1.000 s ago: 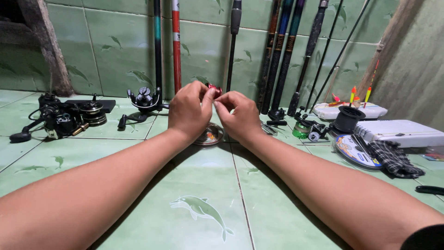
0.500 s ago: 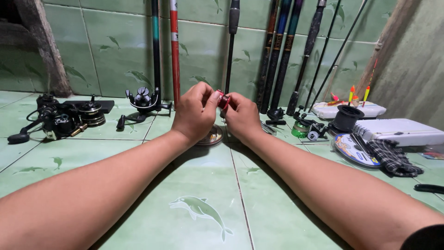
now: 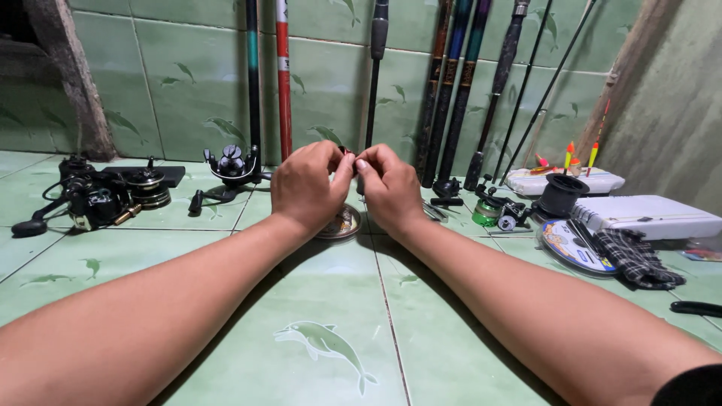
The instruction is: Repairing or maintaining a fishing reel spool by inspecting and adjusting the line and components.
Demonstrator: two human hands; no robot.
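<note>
Head view: a small dark-red piece (image 3: 347, 153) is pinched between the closed fingertips of the left hand (image 3: 307, 184) and right hand (image 3: 389, 184), held above a line spool (image 3: 343, 223) on the tiled floor (image 3: 316, 301). Reels (image 3: 105, 197) are seen well left.

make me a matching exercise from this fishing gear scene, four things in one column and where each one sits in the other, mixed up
Things:
1. black fishing reels
2. round line spool
3. checked cloth
4. red and white rod

Places:
A. leaning upright against the tiled wall
B. on the floor at the far left
C. on the floor just under the left hand and right hand
D. on the floor at the right, beside a white box

Pairs: 1-B, 2-C, 3-D, 4-A
</note>
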